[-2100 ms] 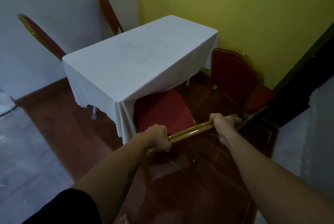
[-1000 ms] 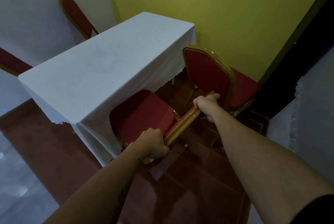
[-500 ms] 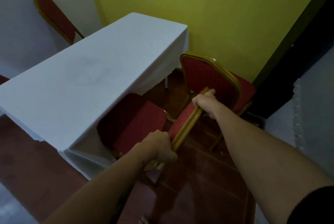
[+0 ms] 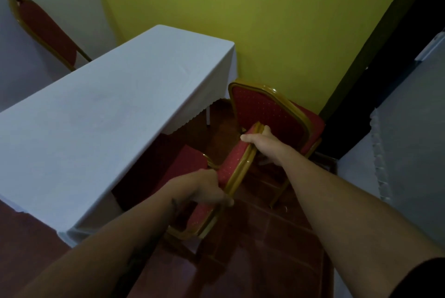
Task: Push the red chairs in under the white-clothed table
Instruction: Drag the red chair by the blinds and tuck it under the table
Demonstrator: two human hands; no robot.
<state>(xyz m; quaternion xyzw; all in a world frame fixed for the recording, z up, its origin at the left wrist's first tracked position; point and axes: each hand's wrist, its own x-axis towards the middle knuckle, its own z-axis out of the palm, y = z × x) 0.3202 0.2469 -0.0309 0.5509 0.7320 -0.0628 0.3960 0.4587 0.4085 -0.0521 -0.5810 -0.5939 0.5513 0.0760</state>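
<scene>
A red chair with a gold frame (image 4: 234,165) stands at the near long side of the white-clothed table (image 4: 101,124). Most of its seat is hidden in shadow under the cloth. My left hand (image 4: 204,189) grips the near end of its backrest top. My right hand (image 4: 261,140) grips the far end of the same backrest. A second red chair (image 4: 267,110) stands just beyond my right hand, out from the table, close to the yellow wall. A third red chair's back (image 4: 45,32) rises behind the table's far side.
A yellow wall (image 4: 265,20) closes the far end of the table. A dark doorframe (image 4: 375,69) and a pale cloth-covered surface (image 4: 409,141) stand at right. The floor (image 4: 265,249) is reddish-brown tile.
The chair in my hands has slid further under the table; its seat, once mostly exposed, is now largely hidden by the cloth. My view has come closer and swung right.
</scene>
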